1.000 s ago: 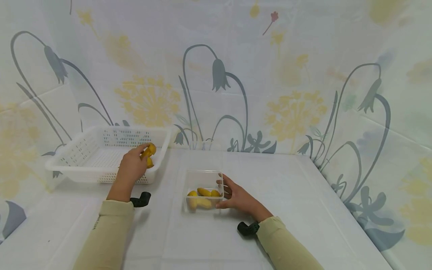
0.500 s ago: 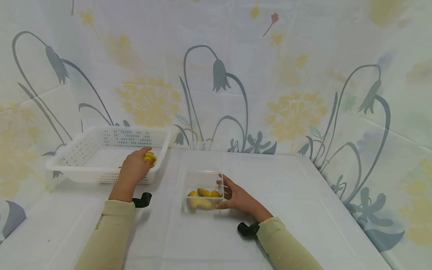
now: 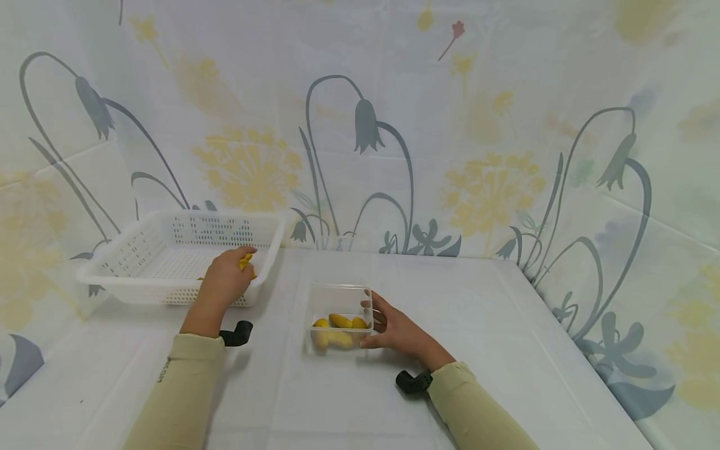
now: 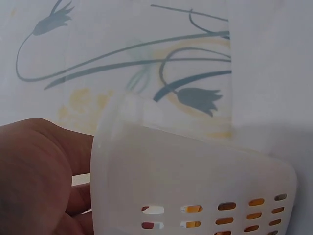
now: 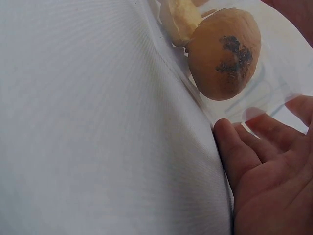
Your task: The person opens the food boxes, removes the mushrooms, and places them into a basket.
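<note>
My left hand (image 3: 227, 275) reaches over the near right side of a white slotted basket (image 3: 135, 284). Its fingers grip a yellow-brown mushroom (image 3: 245, 260); most of it is hidden by the hand. In the left wrist view the basket wall (image 4: 161, 166) covers the fingertips, and orange patches show through the slots. My right hand (image 3: 400, 331) rests along the right side of a clear plastic box (image 3: 340, 287), fingers spread against the wall and thumb near the front corner. Several mushrooms (image 3: 340, 339) lie in the box. One brown cap with a dark patch (image 5: 222, 54) shows close up.
Both things stand on a table with a white cloth (image 3: 315, 406), the basket at the back left and the box in the middle. Behind rises a flower-printed sheet (image 3: 427, 94). A black wrist device sits on each arm.
My left hand has shifted slightly right and down in the basket, and its fingers have closed over the mushrooms, so less yellow shows. The right hand and the box have stayed still.
</note>
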Demonstrator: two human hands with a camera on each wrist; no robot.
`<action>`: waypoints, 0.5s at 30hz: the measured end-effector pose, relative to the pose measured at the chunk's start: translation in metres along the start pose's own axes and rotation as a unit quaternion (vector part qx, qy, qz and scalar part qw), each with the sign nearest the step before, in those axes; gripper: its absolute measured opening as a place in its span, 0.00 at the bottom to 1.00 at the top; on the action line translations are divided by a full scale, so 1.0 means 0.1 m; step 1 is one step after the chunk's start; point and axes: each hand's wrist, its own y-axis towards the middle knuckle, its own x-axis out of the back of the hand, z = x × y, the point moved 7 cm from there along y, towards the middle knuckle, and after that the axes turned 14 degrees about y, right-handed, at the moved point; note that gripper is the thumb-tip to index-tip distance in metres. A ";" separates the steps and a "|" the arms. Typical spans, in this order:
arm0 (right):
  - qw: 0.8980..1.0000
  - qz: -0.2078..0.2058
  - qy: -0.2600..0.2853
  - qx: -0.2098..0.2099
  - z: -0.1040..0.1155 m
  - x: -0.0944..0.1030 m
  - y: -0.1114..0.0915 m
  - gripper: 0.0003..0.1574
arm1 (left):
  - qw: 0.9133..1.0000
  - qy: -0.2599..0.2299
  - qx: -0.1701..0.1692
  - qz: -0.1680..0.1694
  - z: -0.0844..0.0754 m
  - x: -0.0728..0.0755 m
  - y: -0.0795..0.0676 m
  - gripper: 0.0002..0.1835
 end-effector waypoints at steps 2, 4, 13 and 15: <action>1.000 0.000 0.002 0.001 0.00 0.00 0.00 0.70 | 1.000 0.003 -0.006 -0.001 -0.03 0.00 0.00 0.24; 1.000 0.000 0.002 0.002 0.01 0.00 0.00 0.70 | 1.000 0.006 -0.012 -0.005 -0.06 0.00 0.00 0.23; 1.000 -0.004 -0.008 0.001 0.02 0.00 -0.02 0.71 | 0.999 0.018 -0.044 -0.017 -0.24 0.04 -0.04 0.21; 1.000 -0.004 -0.009 0.002 0.02 0.00 -0.02 0.71 | 0.999 0.016 -0.047 -0.014 -0.27 0.04 -0.04 0.21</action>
